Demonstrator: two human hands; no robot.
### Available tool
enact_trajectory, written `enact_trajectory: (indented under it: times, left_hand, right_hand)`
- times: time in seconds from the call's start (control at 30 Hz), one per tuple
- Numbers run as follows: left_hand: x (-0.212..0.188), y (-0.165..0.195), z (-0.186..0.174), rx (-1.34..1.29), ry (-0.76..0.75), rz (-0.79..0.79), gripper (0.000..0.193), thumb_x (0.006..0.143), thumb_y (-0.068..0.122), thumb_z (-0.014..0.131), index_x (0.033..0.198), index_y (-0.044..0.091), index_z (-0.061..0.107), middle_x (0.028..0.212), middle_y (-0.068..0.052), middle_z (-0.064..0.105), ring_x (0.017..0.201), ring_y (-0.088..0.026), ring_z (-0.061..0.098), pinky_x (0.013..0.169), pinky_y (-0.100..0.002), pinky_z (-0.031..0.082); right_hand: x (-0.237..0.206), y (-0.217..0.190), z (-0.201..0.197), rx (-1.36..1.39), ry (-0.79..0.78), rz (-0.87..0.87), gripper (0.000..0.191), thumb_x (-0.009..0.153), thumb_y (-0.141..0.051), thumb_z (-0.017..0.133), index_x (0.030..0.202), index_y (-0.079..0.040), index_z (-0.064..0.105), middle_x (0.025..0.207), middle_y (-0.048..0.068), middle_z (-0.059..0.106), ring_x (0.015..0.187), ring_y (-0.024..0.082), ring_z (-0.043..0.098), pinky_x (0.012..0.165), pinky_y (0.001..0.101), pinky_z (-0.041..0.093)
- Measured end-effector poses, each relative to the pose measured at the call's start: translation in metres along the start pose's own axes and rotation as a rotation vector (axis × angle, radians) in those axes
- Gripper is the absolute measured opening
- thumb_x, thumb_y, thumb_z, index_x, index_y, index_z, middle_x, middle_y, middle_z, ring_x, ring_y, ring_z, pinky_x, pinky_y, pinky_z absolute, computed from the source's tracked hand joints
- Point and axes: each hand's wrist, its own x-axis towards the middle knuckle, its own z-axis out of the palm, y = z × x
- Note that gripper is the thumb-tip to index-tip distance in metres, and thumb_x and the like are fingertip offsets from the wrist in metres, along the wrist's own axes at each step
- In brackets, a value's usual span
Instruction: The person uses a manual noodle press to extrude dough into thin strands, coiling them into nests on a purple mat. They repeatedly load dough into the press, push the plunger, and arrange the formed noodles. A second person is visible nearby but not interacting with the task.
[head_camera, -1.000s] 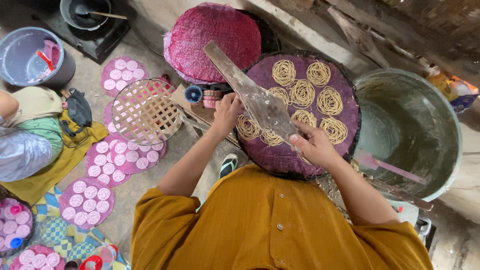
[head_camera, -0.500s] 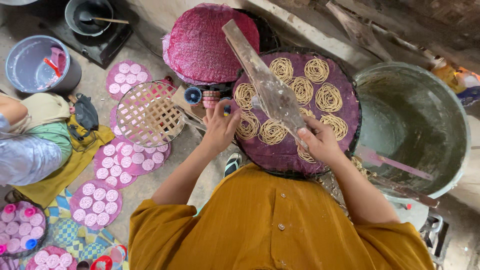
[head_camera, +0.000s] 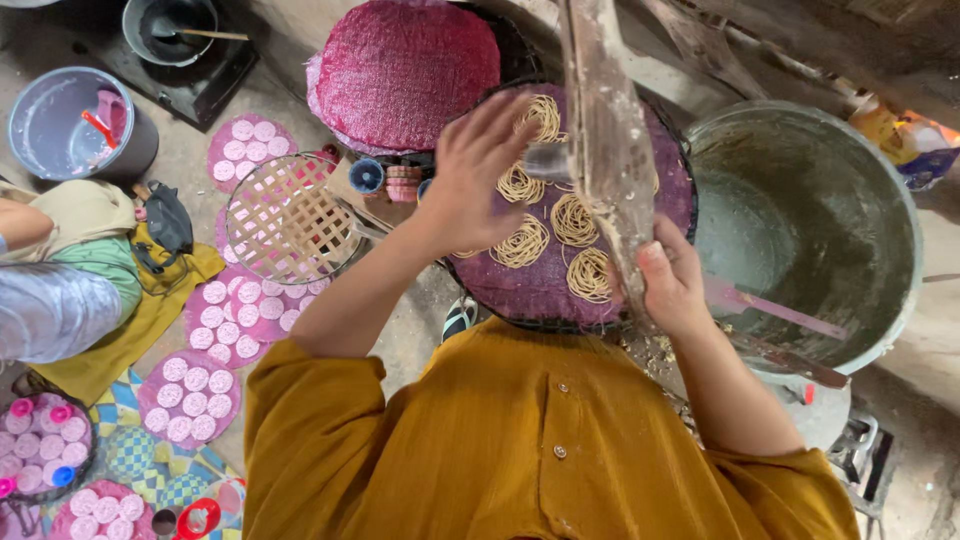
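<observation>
Taking the round purple mat (head_camera: 530, 290) with its noodle coils (head_camera: 520, 243) as landmark: off to its left lies an open-weave bamboo basket (head_camera: 288, 218). Over the mat's left part the left hand (head_camera: 470, 170) hovers, fingers spread, grasping nothing. A long floury wooden press (head_camera: 605, 140) slants above the mat; the right hand (head_camera: 672, 283) clasps its lower end at the mat's right edge. Right of the mat stands a large grey tub (head_camera: 815, 215).

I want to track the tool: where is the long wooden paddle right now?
In the head view the long wooden paddle slants up over the purple tray of noodle coils, its lower end in the right hand, beside the big grey pot.
</observation>
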Motion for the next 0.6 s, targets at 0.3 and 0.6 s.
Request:
enact_trajectory:
  times: [0.3, 0.6]
  left_hand:
    - [0.132, 0.116, 0.05, 0.088, 0.058, 0.266, 0.027, 0.071, 0.016, 0.078, 0.093, 0.006, 0.067, 0.081, -0.01, 0.072, 0.075, -0.031, 0.073, 0.071, -0.046, 0.056]
    - [0.168, 0.21, 0.068, -0.218, -0.73, 0.248, 0.017, 0.065, 0.014, 0.071, 0.079, 0.005, 0.074, 0.079, -0.019, 0.072, 0.078, -0.037, 0.071, 0.068, -0.049, 0.058]
  right_hand:
    - [0.003, -0.139, -0.07, -0.982, 0.203, -0.635, 0.062, 0.121, -0.047, 0.05, 0.157, 0.004, 0.049, 0.12, 0.017, 0.058, 0.1, 0.02, 0.06, 0.086, 0.0298, 0.051]
    - [-0.084, -0.205, -0.072, -1.409, 0.127, -0.928, 0.039, 0.087, -0.006, 0.077, 0.115, 0.009, 0.054, 0.104, 0.023, 0.06, 0.087, 0.032, 0.06, 0.089, 0.0485, 0.05]
